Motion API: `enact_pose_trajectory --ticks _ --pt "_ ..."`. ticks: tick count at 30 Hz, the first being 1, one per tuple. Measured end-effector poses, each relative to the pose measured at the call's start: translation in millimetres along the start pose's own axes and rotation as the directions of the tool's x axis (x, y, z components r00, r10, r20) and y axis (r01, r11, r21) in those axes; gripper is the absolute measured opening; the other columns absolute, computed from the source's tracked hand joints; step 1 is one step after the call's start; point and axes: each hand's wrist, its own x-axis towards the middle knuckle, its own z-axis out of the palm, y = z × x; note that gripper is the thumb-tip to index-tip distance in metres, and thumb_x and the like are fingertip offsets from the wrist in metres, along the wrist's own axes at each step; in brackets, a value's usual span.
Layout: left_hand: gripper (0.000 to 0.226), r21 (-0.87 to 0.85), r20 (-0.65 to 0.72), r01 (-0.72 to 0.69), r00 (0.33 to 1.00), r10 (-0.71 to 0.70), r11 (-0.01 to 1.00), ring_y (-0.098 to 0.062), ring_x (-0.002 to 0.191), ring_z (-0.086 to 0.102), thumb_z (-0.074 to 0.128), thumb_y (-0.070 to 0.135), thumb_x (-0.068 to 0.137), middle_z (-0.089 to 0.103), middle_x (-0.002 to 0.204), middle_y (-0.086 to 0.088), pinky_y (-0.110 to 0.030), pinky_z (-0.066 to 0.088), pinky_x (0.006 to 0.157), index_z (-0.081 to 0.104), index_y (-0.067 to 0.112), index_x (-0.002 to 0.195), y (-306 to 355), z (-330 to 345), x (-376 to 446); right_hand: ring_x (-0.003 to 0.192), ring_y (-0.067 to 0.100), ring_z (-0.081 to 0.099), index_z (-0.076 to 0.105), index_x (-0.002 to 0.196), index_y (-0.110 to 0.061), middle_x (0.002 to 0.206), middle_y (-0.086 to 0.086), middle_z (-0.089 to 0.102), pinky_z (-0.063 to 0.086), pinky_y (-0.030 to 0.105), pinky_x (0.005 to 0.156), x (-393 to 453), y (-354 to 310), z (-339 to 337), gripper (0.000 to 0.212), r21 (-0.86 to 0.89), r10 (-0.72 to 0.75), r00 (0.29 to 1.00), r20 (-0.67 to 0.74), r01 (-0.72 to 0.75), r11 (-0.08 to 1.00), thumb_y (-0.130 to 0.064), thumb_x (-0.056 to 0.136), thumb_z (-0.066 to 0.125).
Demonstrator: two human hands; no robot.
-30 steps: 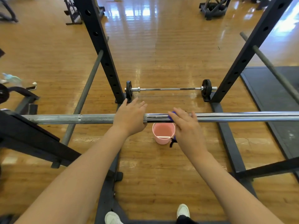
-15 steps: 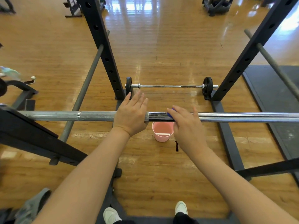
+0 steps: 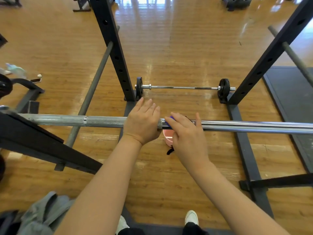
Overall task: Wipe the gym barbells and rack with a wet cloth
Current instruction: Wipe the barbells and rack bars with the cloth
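Observation:
A long steel barbell (image 3: 245, 127) lies across the black rack (image 3: 116, 58) in front of me. My left hand (image 3: 142, 121) rests flat on the bar with straight fingers. Right beside it, my right hand (image 3: 188, 133) presses a blue cloth (image 3: 170, 120) onto the bar; only a small bit of cloth shows under the fingers. A smaller barbell (image 3: 183, 87) with black plates lies on the floor between the far uprights.
A pink bucket (image 3: 167, 137) stands on the wooden floor under the bar, partly hidden by my right hand. A dark mat (image 3: 291, 99) lies at right. Grey safety bars (image 3: 94, 82) slope along both sides. My white shoes (image 3: 191, 217) are below.
My right hand with the cloth has slid left along the bar, closer to my left hand. The left hand stays on the bar. The view has tilted down slightly.

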Motion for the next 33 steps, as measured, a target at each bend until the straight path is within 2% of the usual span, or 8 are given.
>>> enact_pose_trajectory --ticks 6,10,15,18,22,25,28,33 --pt "0.052 -0.014 0.008 0.012 1.000 -0.012 1.000 -0.029 0.099 0.067 0.040 0.040 0.079 0.072 0.097 -0.015 -0.047 0.045 0.097 0.072 0.002 0.095 -0.4 -1.5 0.1 0.105 0.029 0.065 0.072 0.102 -0.007 0.112 0.012 0.068 0.021 0.059 0.101 -6.4 16.9 -22.7 0.045 0.012 0.116 0.992 -0.045 -0.116 0.993 -0.023 0.082 0.035" --pt "0.040 0.011 -0.046 -0.006 0.999 0.006 1.000 -0.030 0.100 0.067 0.059 0.032 0.074 0.072 0.097 -0.015 -0.047 0.045 0.097 0.071 0.001 0.095 -0.2 0.4 -0.8 0.094 0.026 0.068 0.073 0.095 -0.005 0.102 0.012 0.071 0.024 0.060 0.102 13.5 -3.5 -4.2 0.034 -0.009 0.101 0.993 -0.055 -0.101 0.995 -0.007 0.074 0.047" --pt "0.041 -0.004 -0.065 0.013 0.998 -0.013 1.000 -0.029 0.101 0.067 0.050 0.033 0.077 0.072 0.097 -0.014 -0.046 0.044 0.098 0.072 0.002 0.095 0.8 1.0 -0.9 0.106 0.023 0.064 0.069 0.109 -0.008 0.113 0.009 0.067 0.019 0.056 0.104 4.0 -13.4 8.9 0.040 -0.038 -0.049 0.999 0.014 0.050 0.998 0.004 0.070 0.069" --pt "0.043 0.019 -0.065 0.002 0.998 0.000 1.000 -0.029 0.100 0.067 0.071 0.033 0.066 0.072 0.097 -0.015 -0.047 0.044 0.097 0.072 0.001 0.095 0.3 2.2 -1.0 0.109 0.024 0.063 0.069 0.110 -0.010 0.117 0.009 0.066 0.022 0.061 0.101 -7.2 3.5 -8.6 0.034 -0.108 -0.049 0.999 0.006 0.049 0.993 -0.006 0.081 0.051" --pt "0.035 0.005 -0.049 0.012 0.999 -0.011 1.000 -0.028 0.092 0.069 0.071 0.032 0.068 0.073 0.090 -0.013 -0.044 0.046 0.097 0.072 0.004 0.089 -0.1 1.2 -0.2 0.100 0.027 0.066 0.070 0.105 -0.005 0.109 0.013 0.068 0.026 0.063 0.098 0.8 9.0 -14.2 0.047 -0.113 0.066 0.998 -0.022 -0.068 0.991 -0.019 0.080 0.032" --pt "0.032 -0.034 -0.054 0.011 0.998 -0.012 0.999 -0.024 0.085 0.069 0.048 0.031 0.078 0.072 0.078 -0.008 -0.040 0.044 0.098 0.070 0.008 0.079 1.0 -0.1 -0.7 0.101 0.028 0.065 0.068 0.105 -0.003 0.109 0.016 0.067 0.027 0.063 0.101 7.2 -8.0 3.2 0.034 -0.168 -0.015 1.000 -0.012 0.013 0.986 -0.006 0.076 0.052" --pt "0.033 -0.061 -0.067 0.015 0.998 -0.019 0.998 -0.024 0.082 0.070 0.042 0.029 0.080 0.071 0.071 -0.005 -0.040 0.042 0.101 0.069 0.011 0.071 1.4 0.4 -1.2 0.106 0.029 0.063 0.066 0.111 -0.002 0.113 0.016 0.065 0.021 0.054 0.106 1.9 -17.2 16.1 0.045 -0.166 -0.083 0.996 -0.020 0.079 0.983 0.002 0.067 0.075" --pt "0.023 -0.053 -0.075 0.007 0.997 -0.011 0.999 -0.024 0.077 0.069 0.058 0.031 0.076 0.069 0.067 -0.006 -0.040 0.042 0.100 0.065 0.011 0.067 1.0 3.1 -1.2 0.113 0.024 0.060 0.068 0.115 -0.011 0.122 0.009 0.064 0.018 0.057 0.109 -9.8 8.5 5.6 0.036 -0.148 -0.147 0.988 -0.052 0.138 0.979 0.000 0.081 0.061"
